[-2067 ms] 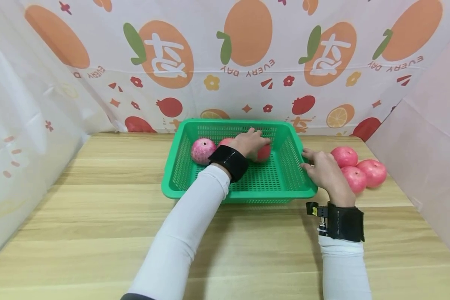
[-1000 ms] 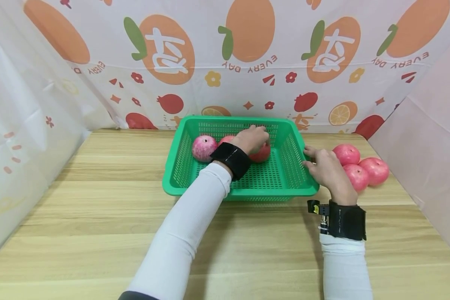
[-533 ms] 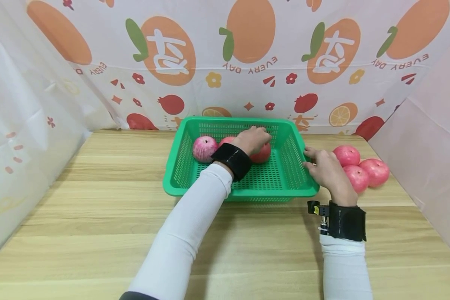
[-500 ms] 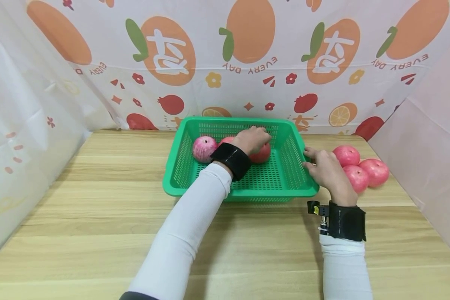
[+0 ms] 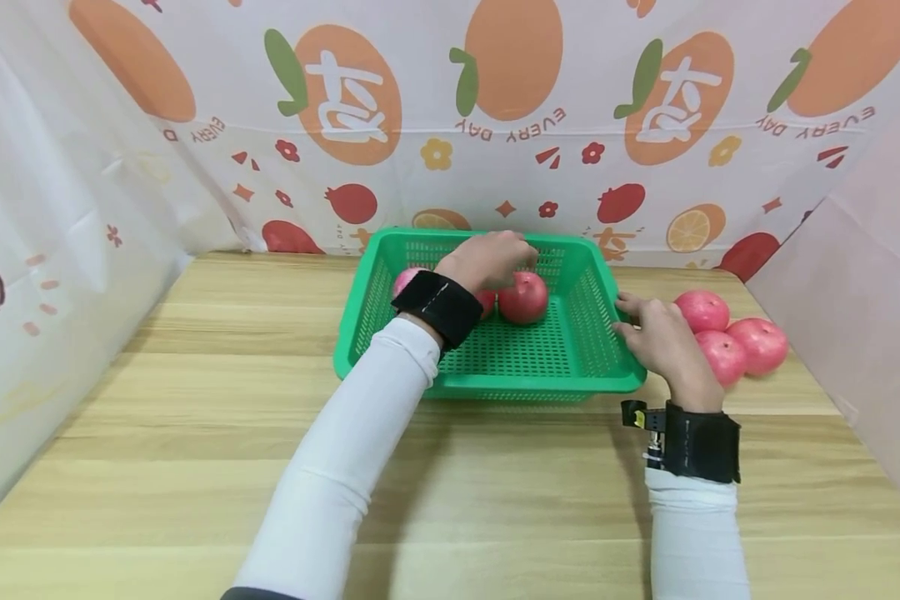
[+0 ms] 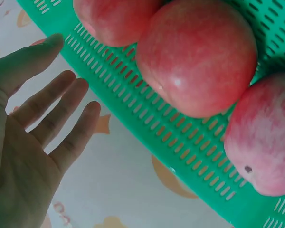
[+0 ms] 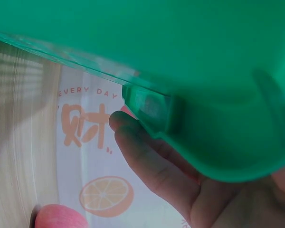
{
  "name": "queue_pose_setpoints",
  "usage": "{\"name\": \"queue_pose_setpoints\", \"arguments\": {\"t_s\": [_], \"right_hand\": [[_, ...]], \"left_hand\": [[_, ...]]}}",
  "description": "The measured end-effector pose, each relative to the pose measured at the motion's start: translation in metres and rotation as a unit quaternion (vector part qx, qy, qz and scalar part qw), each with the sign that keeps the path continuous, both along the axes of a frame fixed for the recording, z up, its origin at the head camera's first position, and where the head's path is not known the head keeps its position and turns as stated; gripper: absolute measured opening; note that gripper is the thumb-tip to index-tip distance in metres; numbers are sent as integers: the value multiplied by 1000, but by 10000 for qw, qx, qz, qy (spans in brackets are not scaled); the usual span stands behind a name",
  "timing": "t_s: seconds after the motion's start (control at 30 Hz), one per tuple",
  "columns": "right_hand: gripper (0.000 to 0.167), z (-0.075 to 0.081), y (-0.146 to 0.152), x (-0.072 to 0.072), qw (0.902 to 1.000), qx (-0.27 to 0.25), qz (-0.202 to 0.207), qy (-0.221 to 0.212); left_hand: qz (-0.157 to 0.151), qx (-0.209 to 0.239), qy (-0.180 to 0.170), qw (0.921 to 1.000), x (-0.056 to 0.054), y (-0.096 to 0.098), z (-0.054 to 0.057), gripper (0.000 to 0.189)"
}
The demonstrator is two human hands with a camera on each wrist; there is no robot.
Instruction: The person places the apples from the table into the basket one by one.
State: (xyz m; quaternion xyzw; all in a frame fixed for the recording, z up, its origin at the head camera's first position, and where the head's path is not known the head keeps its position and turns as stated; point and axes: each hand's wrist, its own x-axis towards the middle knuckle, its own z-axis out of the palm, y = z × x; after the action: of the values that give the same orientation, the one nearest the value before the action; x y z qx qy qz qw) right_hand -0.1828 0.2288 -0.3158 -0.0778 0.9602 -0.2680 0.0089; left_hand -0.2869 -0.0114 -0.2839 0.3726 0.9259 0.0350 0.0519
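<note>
A green plastic basket (image 5: 525, 385) holds a row of red apples. My left hand (image 5: 487, 258) hovers over its far side, fingers extended and apart from the fruit. In the left wrist view the left hand (image 6: 38, 118) lies outside the rim, next to the middle apple (image 6: 197, 59), another red apple (image 6: 114, 19) and a striped pink apple (image 6: 266, 137). The rightmost apple (image 5: 523, 298) sits uncovered on the basket floor. My right hand (image 5: 667, 346) grips the basket's right rim, its fingers (image 7: 156, 175) curled beneath the edge in the right wrist view.
Three pink round fruits sit together right of the basket, the nearest fruit (image 5: 722, 357) close by the right hand. A printed white curtain (image 5: 435, 100) stands behind the wooden table (image 5: 495, 500), with plain sheets at both sides.
My left hand has let go of the rightmost apple and drawn back left and up, uncovering it. My right hand keeps its place on the rim. The view has shifted slightly.
</note>
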Motion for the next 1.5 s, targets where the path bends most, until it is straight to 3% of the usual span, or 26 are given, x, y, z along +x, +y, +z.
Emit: {"name": "queue_pose_setpoints", "arguments": {"t_s": [0.4,0.6,0.9,1.03,1.23,1.37,1.5], "right_hand": [[44,2,-1,0,10000,-20,-2,-72],[44,4,-1,0,10000,52,-10,-36],[45,4,-1,0,9999,73,69,-79],[44,4,-2,1,9999,39,88,-63],[44,5,-5,0,9999,71,88,-25],[45,6,-3,0,9999,100,51,-64],[46,5,-1,1,9999,77,60,-139]], "left_hand": [[331,121,-243,9991,8,-24,14,42],[409,122,-28,9991,11,-46,19,41],[472,75,279,9985,25,-85,24,39],[578,82,50,9983,31,-107,25,39],[1131,-106,-380,9928,45,-149,33,41],[1337,135,-441,9900,54,-172,26,40],[1416,843,-566,9847,64,-190,6,41]]}}
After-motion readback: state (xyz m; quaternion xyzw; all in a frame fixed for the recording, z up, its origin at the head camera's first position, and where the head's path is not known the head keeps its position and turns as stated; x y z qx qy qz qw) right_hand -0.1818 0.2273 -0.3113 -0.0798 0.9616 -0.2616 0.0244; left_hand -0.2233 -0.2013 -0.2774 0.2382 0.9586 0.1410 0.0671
